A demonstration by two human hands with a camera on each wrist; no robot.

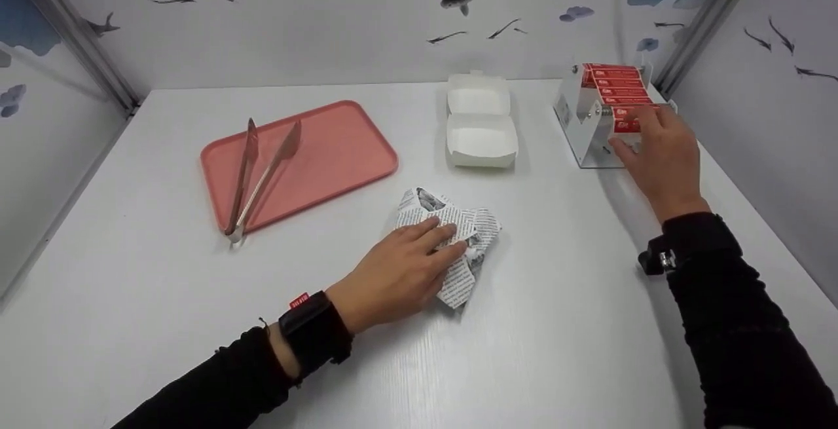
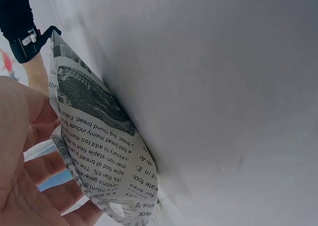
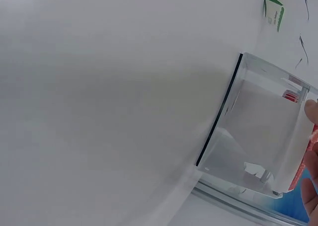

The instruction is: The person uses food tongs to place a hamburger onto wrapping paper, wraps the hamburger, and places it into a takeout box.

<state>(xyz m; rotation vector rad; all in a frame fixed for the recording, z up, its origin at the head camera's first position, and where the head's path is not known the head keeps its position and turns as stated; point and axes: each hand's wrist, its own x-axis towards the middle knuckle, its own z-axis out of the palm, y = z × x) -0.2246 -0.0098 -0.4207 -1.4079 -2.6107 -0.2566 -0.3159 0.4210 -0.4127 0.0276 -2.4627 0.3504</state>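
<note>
A packet wrapped in newsprint-patterned paper (image 1: pixel 458 285) lies on the table at the centre, its folded edges pointing out. My left hand (image 1: pixel 399 275) rests on top of it with fingers extended. In the left wrist view the printed side of the packet (image 2: pixel 99 136) stands close beside the fingers. At the back right, my right hand (image 1: pixel 668 154) is at the front of a label dispenser (image 1: pixel 589 134) carrying a strip of red labels (image 1: pixel 619 82). Its fingertips touch the front of the strip, with the thumb apart below. The right wrist view catches only these fingertips (image 3: pixel 310 161) at its edge.
A white clamshell box (image 1: pixel 481 137) stands with its lid raised behind the packet. To the left, metal tongs (image 1: pixel 262 183) lie across a pink tray (image 1: pixel 327 154), their joined end over its front edge. Printed panels (image 1: pixel 366 36) wall the table at the back and sides.
</note>
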